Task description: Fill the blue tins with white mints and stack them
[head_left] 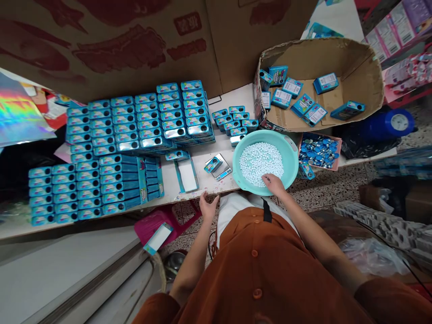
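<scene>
A mint-green plastic basin on the table holds a layer of small whitish candies. My right hand reaches over its near rim, fingers drawn together among the candies; its fingertips are partly hidden. At the table's front edge, my left hand is held with thumb and fingers apart and nothing in it. Just beyond it lies a small digital scale, with a blue tin resting on its left part. Left of the scale sits an open, narrow display carton with a tin at its far end.
Blue tins stand in tall stacks on the left. More loose tins sit behind the basin. A cut-down cardboard box holds several tins; beside it is a tray of round lids. A pink stool stands below the table.
</scene>
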A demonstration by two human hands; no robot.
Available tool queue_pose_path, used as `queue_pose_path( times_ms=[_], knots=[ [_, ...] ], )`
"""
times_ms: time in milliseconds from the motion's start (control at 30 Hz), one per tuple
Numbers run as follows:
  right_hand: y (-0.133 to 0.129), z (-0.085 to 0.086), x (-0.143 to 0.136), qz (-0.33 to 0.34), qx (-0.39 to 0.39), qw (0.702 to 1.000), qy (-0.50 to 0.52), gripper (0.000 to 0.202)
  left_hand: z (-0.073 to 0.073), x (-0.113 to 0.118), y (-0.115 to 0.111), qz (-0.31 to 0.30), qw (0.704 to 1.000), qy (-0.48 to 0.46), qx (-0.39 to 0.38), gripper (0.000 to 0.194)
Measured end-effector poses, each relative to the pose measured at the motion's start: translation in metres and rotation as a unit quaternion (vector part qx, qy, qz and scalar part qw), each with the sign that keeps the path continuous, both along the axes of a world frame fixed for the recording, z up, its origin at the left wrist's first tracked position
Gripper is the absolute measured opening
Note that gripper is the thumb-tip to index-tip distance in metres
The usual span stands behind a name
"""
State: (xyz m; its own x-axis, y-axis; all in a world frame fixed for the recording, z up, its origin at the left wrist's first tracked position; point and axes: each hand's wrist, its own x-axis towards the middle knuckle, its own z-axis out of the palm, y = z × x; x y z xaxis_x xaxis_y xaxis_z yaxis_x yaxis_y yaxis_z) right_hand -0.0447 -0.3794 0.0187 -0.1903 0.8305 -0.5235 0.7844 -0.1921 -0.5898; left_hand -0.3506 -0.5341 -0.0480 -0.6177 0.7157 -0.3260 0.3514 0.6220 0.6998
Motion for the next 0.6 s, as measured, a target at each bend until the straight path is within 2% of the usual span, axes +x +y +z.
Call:
queue_pose_path(
  times_ms=[367, 467, 600],
  knots=[
    [-0.007, 0.005, 0.008, -0.003, 0.001, 1.000, 0.012, 0.036, 0.012, -0.016, 0.042, -0.011, 1.000, 0.009, 0.028, 0.065],
    [-0.010, 0.002, 0.011, -0.014, 0.006, 1.000, 0.009, 0.035, 0.017, -0.020, 0.062, -0.014, 0.998, 0.027, 0.046, 0.066],
    [-0.013, -0.004, 0.012, -0.010, 0.016, 1.000, 0.006, 0.033, 0.020, -0.022, 0.102, -0.044, 0.992, 0.068, 0.092, 0.073]
  ],
)
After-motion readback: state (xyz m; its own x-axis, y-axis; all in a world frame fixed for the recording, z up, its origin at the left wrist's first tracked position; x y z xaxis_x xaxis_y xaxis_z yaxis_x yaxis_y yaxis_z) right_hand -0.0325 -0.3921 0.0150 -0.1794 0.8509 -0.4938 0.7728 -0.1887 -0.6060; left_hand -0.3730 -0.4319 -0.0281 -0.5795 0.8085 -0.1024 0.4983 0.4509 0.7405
